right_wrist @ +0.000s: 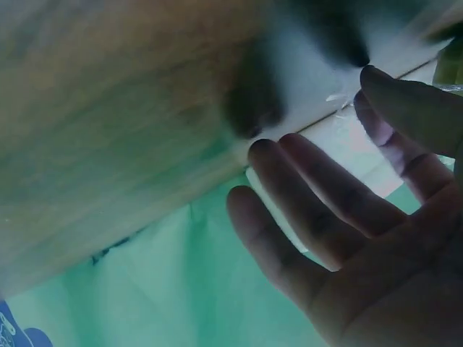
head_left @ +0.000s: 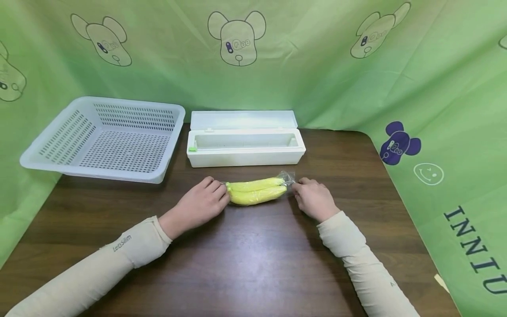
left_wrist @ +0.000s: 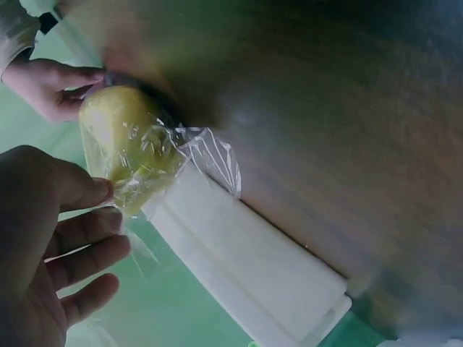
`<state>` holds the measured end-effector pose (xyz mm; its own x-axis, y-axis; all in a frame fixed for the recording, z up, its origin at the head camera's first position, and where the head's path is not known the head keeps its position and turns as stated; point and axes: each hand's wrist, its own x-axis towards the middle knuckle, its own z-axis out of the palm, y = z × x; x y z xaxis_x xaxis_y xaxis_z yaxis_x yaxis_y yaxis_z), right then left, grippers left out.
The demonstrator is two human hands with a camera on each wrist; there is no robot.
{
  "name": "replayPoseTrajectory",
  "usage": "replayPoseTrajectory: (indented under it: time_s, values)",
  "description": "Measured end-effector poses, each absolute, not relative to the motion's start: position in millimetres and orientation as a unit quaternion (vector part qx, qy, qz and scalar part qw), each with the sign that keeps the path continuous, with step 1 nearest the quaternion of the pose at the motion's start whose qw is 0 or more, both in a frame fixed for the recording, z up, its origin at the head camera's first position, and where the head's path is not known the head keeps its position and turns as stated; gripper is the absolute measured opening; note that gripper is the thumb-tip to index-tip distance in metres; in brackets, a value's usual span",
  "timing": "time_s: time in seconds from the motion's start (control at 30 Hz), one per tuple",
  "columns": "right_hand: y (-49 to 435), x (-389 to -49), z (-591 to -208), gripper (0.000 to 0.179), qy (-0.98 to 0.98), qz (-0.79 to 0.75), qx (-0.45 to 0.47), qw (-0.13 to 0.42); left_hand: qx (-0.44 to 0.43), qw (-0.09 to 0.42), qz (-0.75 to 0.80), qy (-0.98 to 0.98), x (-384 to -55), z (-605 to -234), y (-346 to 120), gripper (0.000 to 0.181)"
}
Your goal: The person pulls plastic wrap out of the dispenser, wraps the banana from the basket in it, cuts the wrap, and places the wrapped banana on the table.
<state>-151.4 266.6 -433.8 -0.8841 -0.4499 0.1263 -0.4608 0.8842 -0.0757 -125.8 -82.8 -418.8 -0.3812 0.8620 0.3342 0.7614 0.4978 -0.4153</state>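
Note:
Two yellow bananas [head_left: 256, 191] lie side by side on the table, wrapped in clear plastic wrap [head_left: 288, 178] that sticks out past their right end. At the left end, my left hand [head_left: 203, 200] pinches the wrap between thumb and index finger. The left wrist view shows that hand [left_wrist: 61, 231] with its other fingers spread apart and loose crinkled film near the bananas [left_wrist: 119, 134]. My right hand [head_left: 314, 198] pinches the film at the right end. In the right wrist view its thumb [right_wrist: 405, 101] and index finger come together, the other fingers extended.
Behind the bananas stands a long white box [head_left: 246, 157], its lid [head_left: 243, 119] raised. A white perforated basket [head_left: 170, 145] sits at the back left. Green printed cloth [head_left: 277, 79] hangs behind and beside the brown wooden table [head_left: 245, 264].

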Motion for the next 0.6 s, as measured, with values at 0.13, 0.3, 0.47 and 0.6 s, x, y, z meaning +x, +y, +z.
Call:
replayPoseTrajectory:
  time_s: [0.13, 0.3, 0.47, 0.6]
  values:
    - [274, -150, -429, 0.012, -0.972, 0.088, 0.218, 0.001, -0.477, 0.241, 0.079, -0.842, -120, -419, -86, 0.019]
    - [293, -145, -415, 0.022, -0.971, 0.139, 0.194, 0.009, -0.468, 0.239, 0.028, -0.850, -110, -418, -93, 0.025]
    - [287, -143, -398, 0.022, -0.960, 0.177, 0.196, 0.089, -0.473, 0.267, -0.022, -0.840, -104, -412, -100, 0.028]
    - [256, -144, -386, 0.044, -0.954, 0.194, 0.220, 0.066, -0.480, 0.306, -0.047, -0.821, -104, -401, -99, 0.029]
